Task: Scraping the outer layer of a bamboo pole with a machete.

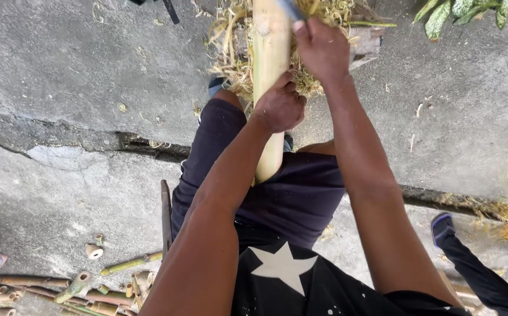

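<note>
Bamboo pole [270,70], pale yellow-green and stripped, ran straight up the head view, its near end resting on the person's lap against dark shorts [300,193]. The left hand [280,106] wrapped the pole partway along, fingers [292,102] curled fully shut around its right side, knuckles toward the camera. Just beyond those fingers, the right hand [321,50] sat against the pole's right edge, clenched tight on the handle of a blade [292,9]; only a short grey-blue piece of the tool showed above the thumb, and its working edge ran out of frame. Behind and around both sets of fingers lay a heap of pale shavings [236,35] on the cracked concrete floor [60,70]. Well below the fingers, at the lower left, cut bamboo pieces [78,287] and short ring offcuts lay scattered. Green leaves [459,11] showed far to the right of the fingers. Another person's dark-clad leg and shoe [444,228] stood at lower right.
</note>
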